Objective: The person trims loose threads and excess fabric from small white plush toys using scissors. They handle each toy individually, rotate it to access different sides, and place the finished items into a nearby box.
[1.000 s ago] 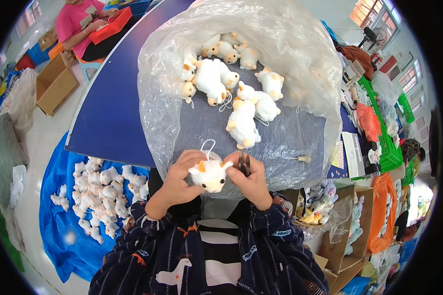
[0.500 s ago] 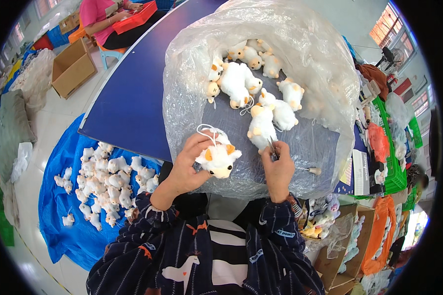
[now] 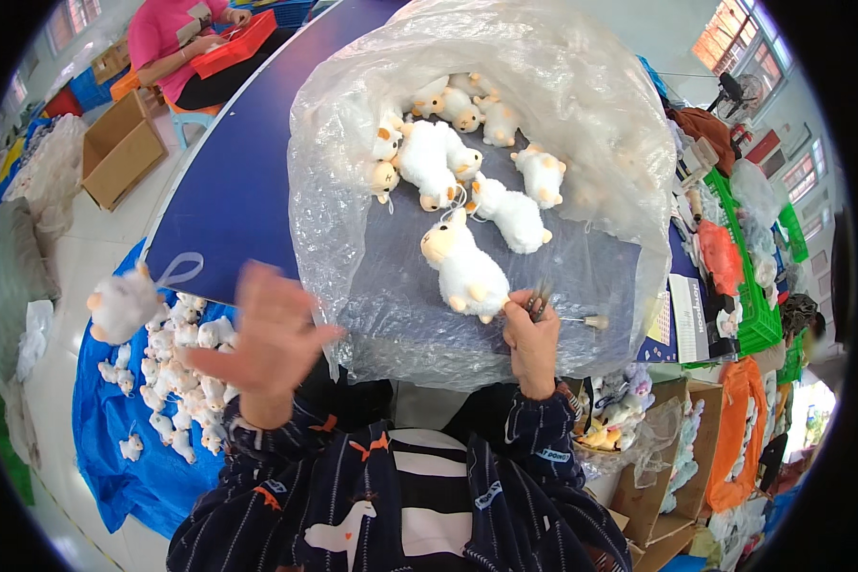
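My left hand, blurred by motion, is spread and holds nothing. Left of it a small white plush animal with a white cord loop is in mid-air, above a blue sheet heaped with similar plush toys. My right hand is closed around small scissors, their dark blades pointing up. Its fingertips also touch the rear end of another plush animal lying on the table. More white plush toys lie beyond, in the mouth of a large clear plastic bag.
A wooden-handled awl lies right of my right hand. The blue tabletop extends left of the bag. A person in pink sits at the far left with a red tray. Green crates stand at right.
My left hand has swung left and let go of the plush toy, which now flies left. My right hand has taken hold of the nearest toy's end, scissors still in its grip; that toy has turned.
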### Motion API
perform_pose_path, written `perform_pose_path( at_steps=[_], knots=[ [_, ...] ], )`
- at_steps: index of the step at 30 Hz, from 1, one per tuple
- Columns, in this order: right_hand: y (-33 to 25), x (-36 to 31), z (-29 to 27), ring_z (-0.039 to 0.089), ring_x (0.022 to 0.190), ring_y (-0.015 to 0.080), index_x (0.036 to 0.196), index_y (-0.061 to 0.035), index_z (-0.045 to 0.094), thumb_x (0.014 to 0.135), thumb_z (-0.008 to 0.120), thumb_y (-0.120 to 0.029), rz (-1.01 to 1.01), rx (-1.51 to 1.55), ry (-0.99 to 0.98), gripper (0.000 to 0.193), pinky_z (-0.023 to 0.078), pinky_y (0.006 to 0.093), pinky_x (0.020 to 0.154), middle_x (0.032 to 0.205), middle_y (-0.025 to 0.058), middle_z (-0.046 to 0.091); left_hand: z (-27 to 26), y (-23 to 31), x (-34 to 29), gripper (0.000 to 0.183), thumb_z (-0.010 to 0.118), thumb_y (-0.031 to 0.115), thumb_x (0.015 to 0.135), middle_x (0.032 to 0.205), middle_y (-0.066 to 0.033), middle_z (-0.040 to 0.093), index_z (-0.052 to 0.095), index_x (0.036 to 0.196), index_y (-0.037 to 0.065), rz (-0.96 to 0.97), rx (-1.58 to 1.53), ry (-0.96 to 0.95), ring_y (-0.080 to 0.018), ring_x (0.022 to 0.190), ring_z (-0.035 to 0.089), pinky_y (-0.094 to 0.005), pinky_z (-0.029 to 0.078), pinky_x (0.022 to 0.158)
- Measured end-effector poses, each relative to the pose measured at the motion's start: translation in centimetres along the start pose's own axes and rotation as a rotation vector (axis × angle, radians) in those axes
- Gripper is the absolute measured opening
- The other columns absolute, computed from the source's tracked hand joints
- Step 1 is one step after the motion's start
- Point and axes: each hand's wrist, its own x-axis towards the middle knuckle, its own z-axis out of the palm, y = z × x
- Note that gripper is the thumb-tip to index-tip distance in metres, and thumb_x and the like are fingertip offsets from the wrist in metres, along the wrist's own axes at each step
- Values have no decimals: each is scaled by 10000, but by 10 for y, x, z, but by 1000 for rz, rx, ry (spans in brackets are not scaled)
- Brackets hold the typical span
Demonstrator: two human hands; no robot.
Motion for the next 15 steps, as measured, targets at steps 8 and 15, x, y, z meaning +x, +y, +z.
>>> perform_pose_path(
  at_steps=[8,15],
  knots=[
    [28,-12,7,450,597,24,856,-23,549,779,601,-61,-2,-100,-255,100,358,178,515,705,-28,526,-13,-76,12,487,598,143,836,1150,-98,524,398,1256,0,-584,534,465,-167,1061,513,-326,424,910],
    [9,-14,19,445,624,12,886,6,567,783,621,-81,-88,-312,-162,145,366,175,543,720,-30,534,-6,-84,5,542,696,123,726,1130,-101,535,450,1194,4,-408,977,253,-195,1021,530,-326,425,877]
  ],
)
